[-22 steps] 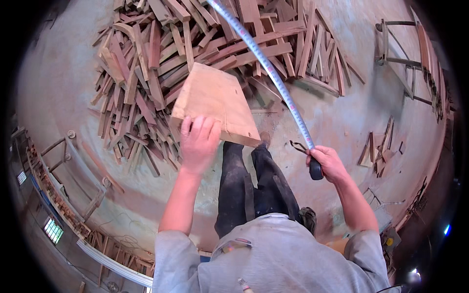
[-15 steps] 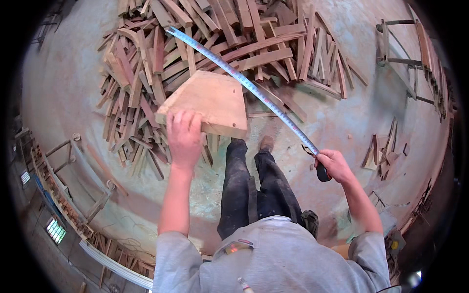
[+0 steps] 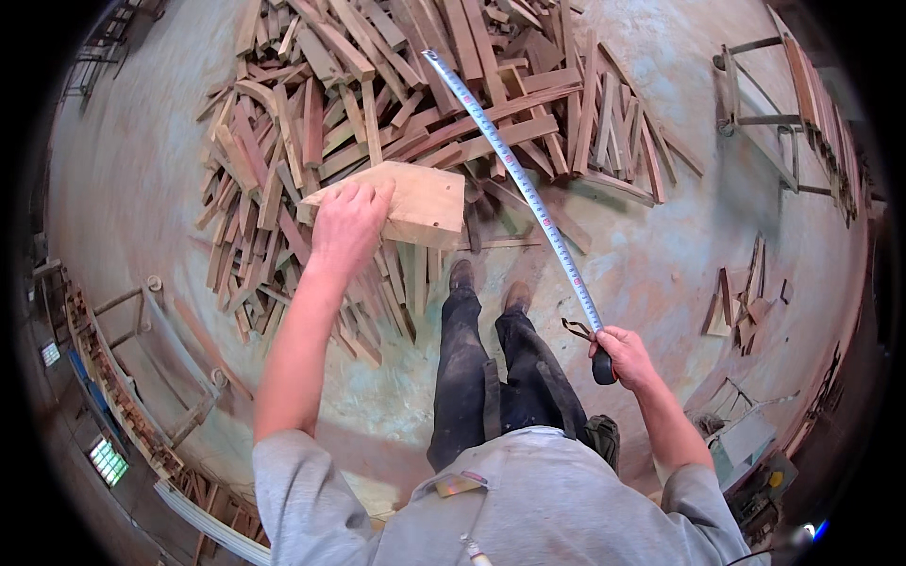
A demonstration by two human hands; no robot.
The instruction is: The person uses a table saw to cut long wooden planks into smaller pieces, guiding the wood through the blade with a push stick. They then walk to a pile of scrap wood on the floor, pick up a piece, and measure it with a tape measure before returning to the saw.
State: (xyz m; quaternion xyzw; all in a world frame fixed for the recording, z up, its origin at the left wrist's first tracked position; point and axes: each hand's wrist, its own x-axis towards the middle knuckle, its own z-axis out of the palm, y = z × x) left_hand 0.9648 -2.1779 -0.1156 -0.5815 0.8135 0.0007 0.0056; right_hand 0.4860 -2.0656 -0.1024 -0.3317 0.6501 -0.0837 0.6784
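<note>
My left hand (image 3: 347, 226) grips a pale, flat wooden board (image 3: 415, 203) by its near-left edge, holding it out in front of me above the scrap pile. My right hand (image 3: 623, 354) is closed on the dark case of a tape measure (image 3: 602, 363). Its blade (image 3: 514, 179) is pulled out long and reaches up and to the left, passing just right of the board and over the pile. My dark trousers and shoes (image 3: 486, 297) show below the board.
A large heap of wooden offcuts and slats (image 3: 396, 104) covers the concrete floor ahead. Metal frames (image 3: 764, 113) stand at the right, a few scraps (image 3: 741, 307) lie near them, and a metal rack (image 3: 142, 349) sits at the left.
My left hand has carried the board further out and to the left while turning it flatter. The tape blade has swung left across the pile; my right hand stayed low at the right.
</note>
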